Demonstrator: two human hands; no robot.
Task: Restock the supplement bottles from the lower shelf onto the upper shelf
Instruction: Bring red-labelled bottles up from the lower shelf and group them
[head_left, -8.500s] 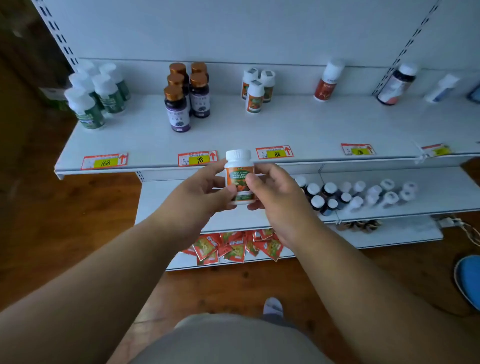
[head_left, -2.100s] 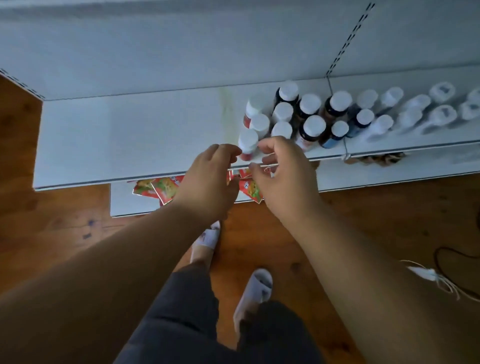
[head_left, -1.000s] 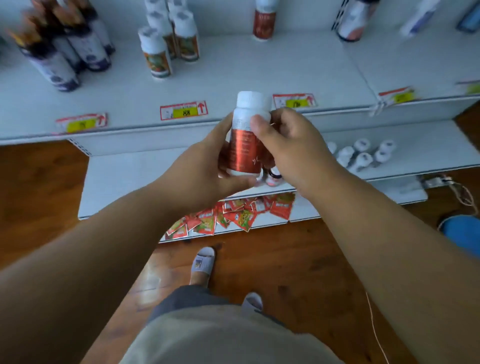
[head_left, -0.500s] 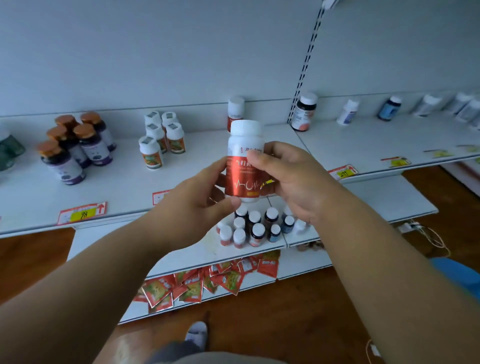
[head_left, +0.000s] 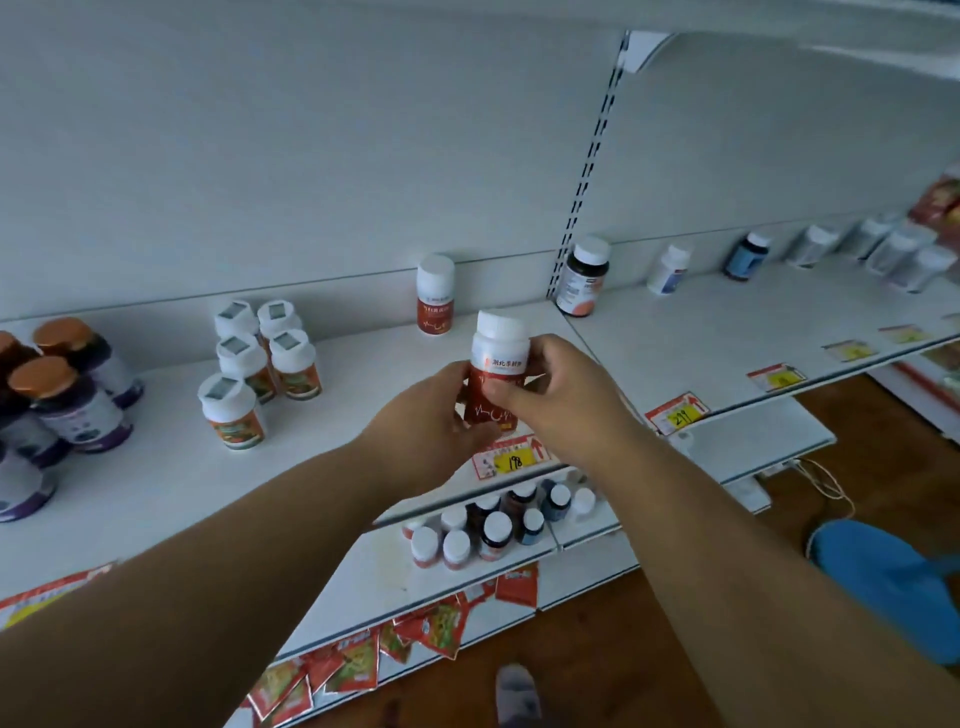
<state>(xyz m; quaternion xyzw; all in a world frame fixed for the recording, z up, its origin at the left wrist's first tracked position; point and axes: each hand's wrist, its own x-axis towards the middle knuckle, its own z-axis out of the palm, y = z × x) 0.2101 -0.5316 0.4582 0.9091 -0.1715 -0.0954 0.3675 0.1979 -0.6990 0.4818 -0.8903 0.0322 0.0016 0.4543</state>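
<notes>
A white-capped supplement bottle with a red label (head_left: 497, 358) stands upright in the air above the front edge of the upper shelf (head_left: 363, 374). My left hand (head_left: 431, 421) grips its left side and my right hand (head_left: 558, 400) grips its right side, fingers curled over the label. A matching red-label bottle (head_left: 435, 296) stands at the back of the upper shelf. Several white-capped bottles (head_left: 478, 530) remain clustered on the lower shelf (head_left: 363, 587), partly hidden by my arms.
Several orange-label bottles (head_left: 260, 364) and copper-capped purple bottles (head_left: 67, 395) stand to the left on the upper shelf. A dark bottle (head_left: 582, 278) and others line the right bay. Price tag 198 (head_left: 511, 457) is on the shelf edge. Red sachets (head_left: 363, 660) hang below.
Both hands lifted the red-label bottle from the lower shelf and carried it forward over the upper shelf's front edge. My view tilted upward.
</notes>
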